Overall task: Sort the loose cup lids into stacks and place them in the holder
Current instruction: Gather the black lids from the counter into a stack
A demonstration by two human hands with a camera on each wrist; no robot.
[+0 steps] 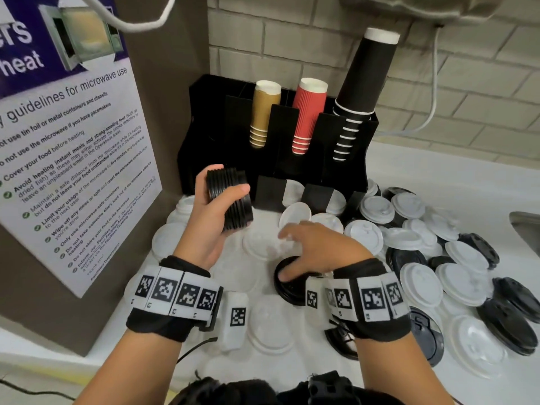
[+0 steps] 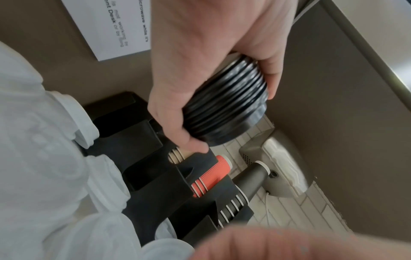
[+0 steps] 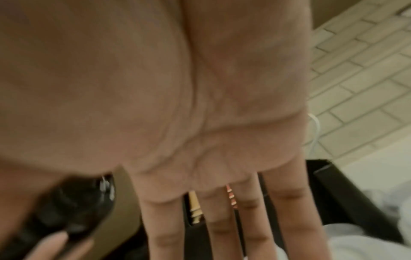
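Stack of black lids (image 1: 230, 198), nested and lying on its side, is held off the counter in the left hand (image 1: 210, 217), just in front of the holder (image 1: 201, 112) at its left end; thumb across the near face, fingers curled round the far rim, as the left wrist view confirms (image 2: 224, 103). Right hand (image 1: 315, 252) hovers low over the counter with fingers straight and slightly spread, palm down; thumb tip rests on a single black lid (image 1: 287, 280) lying flat beneath it. Right wrist view shows the open palm (image 3: 200, 105) with four fingers extended and small gaps between them; whether the fingertips touch anything cannot be told. Loose white lids (image 1: 420, 285) and loose black lids (image 1: 508, 325) lie scattered and overlapping across the white counter (image 1: 438, 176), thickest to the right of the hands. Holder is black, standing against the tiled wall (image 1: 292, 33); its upper slots carry gold cups (image 1: 263, 112), red cups (image 1: 306, 115) and black cups (image 1: 365, 74), rims down. Lower front compartments hold some white lids on edge (image 1: 293, 191). Microwave-use notice (image 1: 67, 135) is fixed to the brown panel at left. Both wrists wear bands with printed square markers (image 1: 175, 290).
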